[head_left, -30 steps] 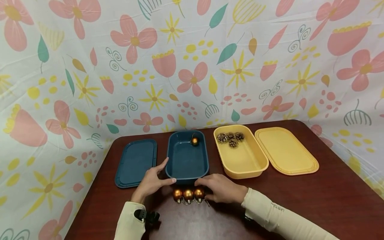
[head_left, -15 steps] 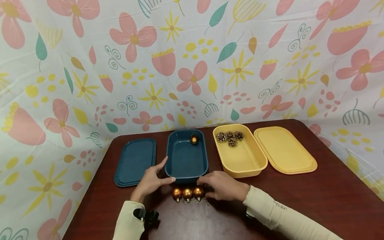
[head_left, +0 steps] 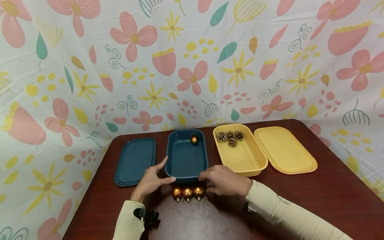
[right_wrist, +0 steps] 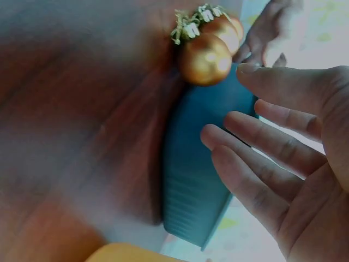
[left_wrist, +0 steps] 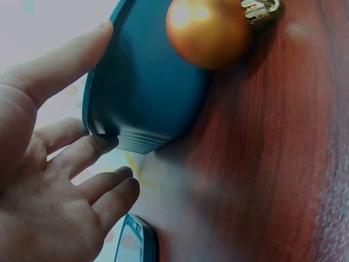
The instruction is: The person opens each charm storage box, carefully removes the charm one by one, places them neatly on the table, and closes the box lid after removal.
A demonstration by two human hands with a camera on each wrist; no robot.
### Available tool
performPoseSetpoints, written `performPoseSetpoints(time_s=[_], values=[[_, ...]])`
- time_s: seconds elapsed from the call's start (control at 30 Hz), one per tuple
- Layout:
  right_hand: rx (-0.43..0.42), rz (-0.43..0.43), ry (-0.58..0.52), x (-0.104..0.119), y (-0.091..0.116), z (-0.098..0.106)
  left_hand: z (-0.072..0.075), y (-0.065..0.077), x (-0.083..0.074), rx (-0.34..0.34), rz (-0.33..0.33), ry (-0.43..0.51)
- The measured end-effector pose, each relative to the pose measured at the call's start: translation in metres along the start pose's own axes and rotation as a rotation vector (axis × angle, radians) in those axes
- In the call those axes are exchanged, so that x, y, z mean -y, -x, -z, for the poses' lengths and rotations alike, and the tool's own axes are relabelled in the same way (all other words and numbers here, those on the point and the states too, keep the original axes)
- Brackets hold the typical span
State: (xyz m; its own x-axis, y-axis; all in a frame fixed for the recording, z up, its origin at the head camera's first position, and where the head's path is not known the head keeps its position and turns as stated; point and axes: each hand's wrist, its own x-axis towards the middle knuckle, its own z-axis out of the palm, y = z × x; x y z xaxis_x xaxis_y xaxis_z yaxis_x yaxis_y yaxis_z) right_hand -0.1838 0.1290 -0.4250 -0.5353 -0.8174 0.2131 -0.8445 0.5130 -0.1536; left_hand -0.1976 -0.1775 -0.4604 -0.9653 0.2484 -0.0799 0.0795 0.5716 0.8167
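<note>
A dark blue plastic box (head_left: 186, 158) stands on the table with one copper-gold Christmas bauble (head_left: 194, 139) in its far right corner. My left hand (head_left: 153, 180) touches its front left corner, thumb at the front rim and fingers spread along the left side. At the front right corner is my right hand (head_left: 226, 180), its fingertips close against the rim and its fingers loosely bent, with nothing in them. Three more baubles (head_left: 188, 193) sit in a row before the box, between the hands. The right wrist view shows the nearest bauble (right_wrist: 205, 60) beside the right thumb.
A flat blue lid (head_left: 136, 161) lies left of the box. To the right stands a yellow box (head_left: 249, 160) holding several pine cones (head_left: 232, 142), and beyond it lies a yellow lid (head_left: 286, 150). A floral cloth (head_left: 192, 110) hangs behind the table.
My right hand has shifted slightly right and away from the row of baubles. My left hand keeps its place at the blue box, and the baubles have not moved.
</note>
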Motion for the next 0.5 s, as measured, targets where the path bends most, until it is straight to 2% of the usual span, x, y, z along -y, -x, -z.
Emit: performPoseSetpoints(time_s=[0.2, 0.5], values=[[0.019, -0.011, -0.031, 0.0, -0.004, 0.009, 0.0, 0.001, 0.0, 0.0, 0.001, -0.008], [0.042, -0.037, -0.219, -0.002, -0.009, 0.022, 0.0, 0.001, -0.001, -0.003, 0.003, 0.003]])
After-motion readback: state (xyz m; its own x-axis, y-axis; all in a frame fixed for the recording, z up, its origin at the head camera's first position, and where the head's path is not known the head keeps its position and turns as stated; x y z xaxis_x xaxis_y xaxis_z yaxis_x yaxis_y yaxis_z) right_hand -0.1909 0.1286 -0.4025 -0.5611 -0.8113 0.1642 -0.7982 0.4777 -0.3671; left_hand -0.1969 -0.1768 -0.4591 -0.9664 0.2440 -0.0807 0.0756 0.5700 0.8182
